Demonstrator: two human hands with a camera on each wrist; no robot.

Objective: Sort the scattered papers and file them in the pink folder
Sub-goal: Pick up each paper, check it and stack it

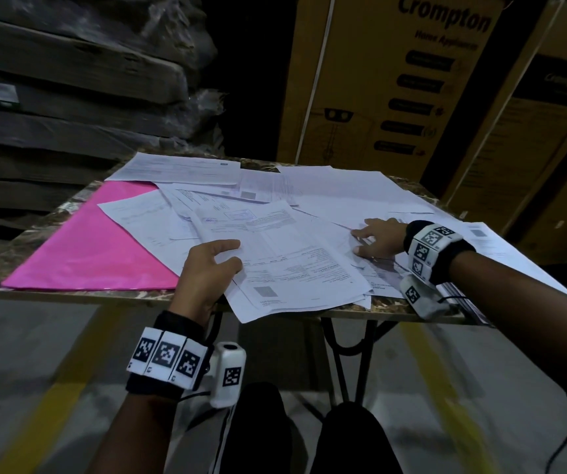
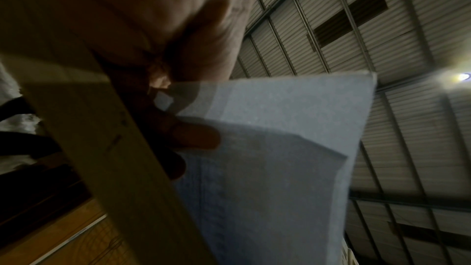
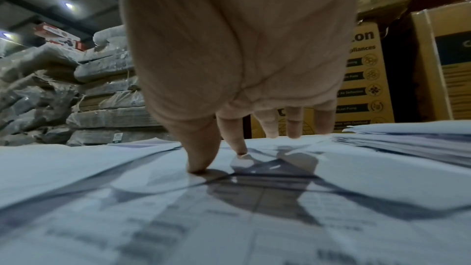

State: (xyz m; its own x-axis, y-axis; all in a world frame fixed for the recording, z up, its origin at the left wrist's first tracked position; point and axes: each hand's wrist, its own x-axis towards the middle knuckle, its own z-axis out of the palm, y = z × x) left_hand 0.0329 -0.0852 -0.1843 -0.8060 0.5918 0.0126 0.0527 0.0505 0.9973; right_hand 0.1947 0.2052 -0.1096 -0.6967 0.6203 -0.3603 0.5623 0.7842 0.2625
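Note:
A pink folder [image 1: 94,248] lies flat on the left half of the table. White printed papers [image 1: 326,193] lie scattered and overlapping across the middle and right. My left hand [image 1: 212,265] pinches a small stack of sheets [image 1: 285,261] at its left edge, thumb on top and fingers [image 2: 196,136] beneath, where the stack overhangs the table's front edge. My right hand [image 1: 376,236] rests flat with spread fingers [image 3: 201,158] on the loose papers [image 3: 229,198] to the right.
The small marble-patterned table [image 1: 35,234] stands on black legs [image 1: 364,357]. Tall cardboard appliance boxes [image 1: 388,80] stand behind it at the right. Wrapped dark stacks [image 1: 70,97] fill the back left. My knees [image 1: 309,436] are below the front edge.

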